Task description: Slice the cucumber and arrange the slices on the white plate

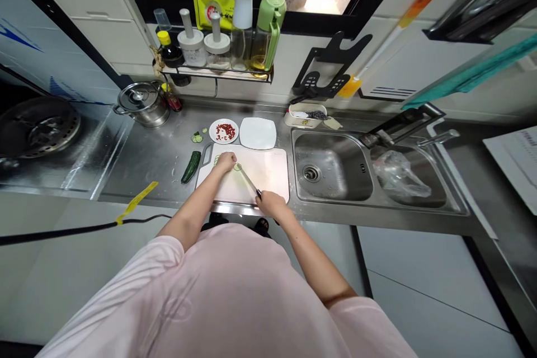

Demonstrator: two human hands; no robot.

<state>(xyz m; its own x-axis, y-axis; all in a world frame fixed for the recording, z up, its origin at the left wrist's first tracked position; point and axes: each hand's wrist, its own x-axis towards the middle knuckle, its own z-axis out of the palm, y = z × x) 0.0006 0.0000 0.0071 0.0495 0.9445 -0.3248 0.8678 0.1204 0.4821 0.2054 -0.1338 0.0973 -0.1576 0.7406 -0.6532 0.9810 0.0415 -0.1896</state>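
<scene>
My right hand point(272, 203) is closed round the black handle of a kitchen knife point(248, 179), whose blade slants up and left over the white cutting board point(268, 170). A pale green cucumber slice point(237, 167) lies by the blade's tip. Just left of that slice, my left hand point(226, 162) rests on the board with its fingers curled together; what they hold, if anything, is hidden. More cucumber slices point(217, 159) show beside its far side. An uncut-looking dark green cucumber point(192, 167) lies on the steel counter, left of the board.
Behind the board stand a plate of chopped red pieces point(225, 132) and a white square plate point(258, 133). Cucumber scraps point(197, 137) lie nearby. A steel pot point(142, 103) is back left; the sink point(333, 168) is to the right. Bottles and jars fill the wall rack point(235, 72).
</scene>
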